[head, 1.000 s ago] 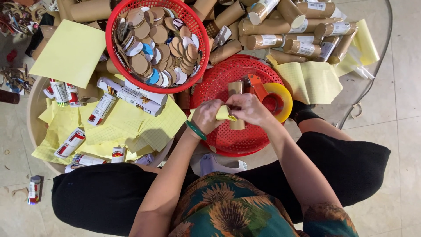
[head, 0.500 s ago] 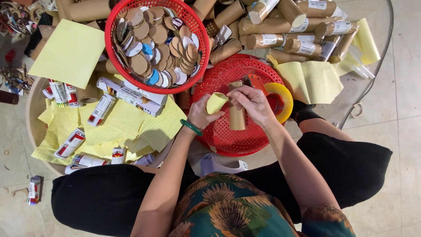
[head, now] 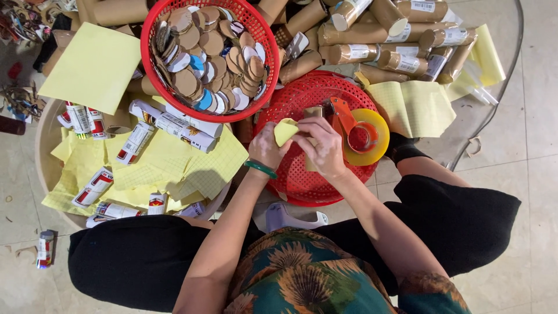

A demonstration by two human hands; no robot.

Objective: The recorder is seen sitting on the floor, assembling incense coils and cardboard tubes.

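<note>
left hand (head: 266,148): closed on a small yellow paper piece (head: 285,131), thumb and fingers pinching its lower edge; green bangle (head: 261,169) on the wrist
right hand (head: 321,145): clenched round a brown cardboard tube (head: 314,111), fingertips meeting the yellow paper at the tube's side
tube and paper: held together above the flat red basket (head: 302,186), just in front of the person's lap
tape dispenser (head: 356,129): orange frame with a yellow tape roll, lying in the same flat basket, just beside the right hand
upper red basket (head: 152,58): full of round cardboard discs (head: 200,58), well apart from the hands
back row: cardboard tubes with labels (head: 395,58), stacked beyond the flat basket
left side: yellow sheets (head: 93,67) and small labelled rolls (head: 168,122) spread in a round tray
</note>
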